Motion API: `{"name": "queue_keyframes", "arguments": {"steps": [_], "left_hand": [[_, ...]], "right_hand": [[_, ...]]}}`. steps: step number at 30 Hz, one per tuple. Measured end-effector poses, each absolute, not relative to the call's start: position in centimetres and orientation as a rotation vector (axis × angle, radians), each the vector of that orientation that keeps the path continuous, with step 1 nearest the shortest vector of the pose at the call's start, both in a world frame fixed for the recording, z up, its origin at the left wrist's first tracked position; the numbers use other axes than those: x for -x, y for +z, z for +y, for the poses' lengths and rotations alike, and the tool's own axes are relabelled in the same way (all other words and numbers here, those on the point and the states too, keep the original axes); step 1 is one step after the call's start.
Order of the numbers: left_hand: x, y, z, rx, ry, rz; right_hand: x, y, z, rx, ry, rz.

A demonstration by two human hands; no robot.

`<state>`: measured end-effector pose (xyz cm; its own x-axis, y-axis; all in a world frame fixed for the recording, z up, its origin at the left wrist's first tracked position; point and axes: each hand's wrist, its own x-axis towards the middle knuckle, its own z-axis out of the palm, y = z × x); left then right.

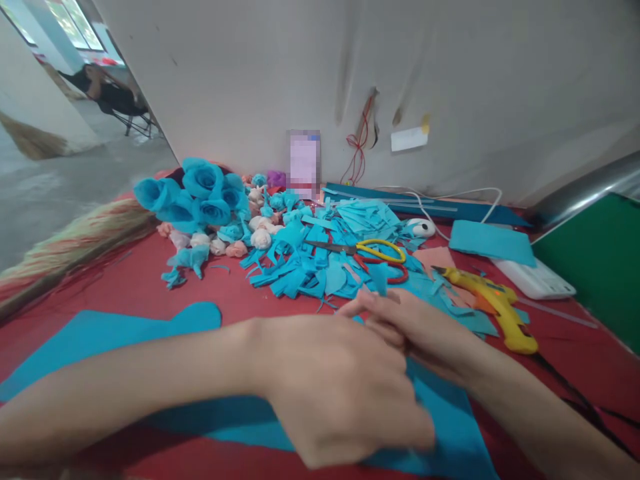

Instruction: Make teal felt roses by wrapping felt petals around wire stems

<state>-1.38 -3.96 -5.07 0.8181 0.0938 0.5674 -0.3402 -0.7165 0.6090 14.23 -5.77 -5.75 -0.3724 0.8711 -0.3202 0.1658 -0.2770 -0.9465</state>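
A small, blue, thin paper piece [379, 279] stands at the fingertips of the bare right hand [417, 323], by which it appears to be pinched, above the red-covered table [125, 283]. The bare left hand [340, 387] is curled, back upward; what is held in it cannot be told. The paper is judged light, soft and easily torn, best taken gently by its edge.

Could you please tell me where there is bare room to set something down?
Bare tabletop shows at left, between the paper flowers and the blue sheet, and another patch at right, between the glue gun and green board. Scraps and scissors crowd the middle, beyond the left hand and right hand.
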Motion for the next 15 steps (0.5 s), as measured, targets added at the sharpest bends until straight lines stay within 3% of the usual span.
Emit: {"name": "queue_keyframes", "arguments": {"steps": [3, 11, 15], "left_hand": [[0.6, -6.0, -5.3, -2.968, 0.736, -0.464], [0.5, -6.3, -6.3, -3.272, 0.603, -0.469], [0.9, -5.9, -6.4, -3.41, 0.566, -0.3]], "right_hand": [[-14.0, -5.0, -5.8, 1.245, 1.817, -1.534], [-14.1, -3.6, -6.2, 1.285, 1.862, -1.726], [-14.7, -2.4, -6.3, 1.426, 1.529, -1.871]]}}
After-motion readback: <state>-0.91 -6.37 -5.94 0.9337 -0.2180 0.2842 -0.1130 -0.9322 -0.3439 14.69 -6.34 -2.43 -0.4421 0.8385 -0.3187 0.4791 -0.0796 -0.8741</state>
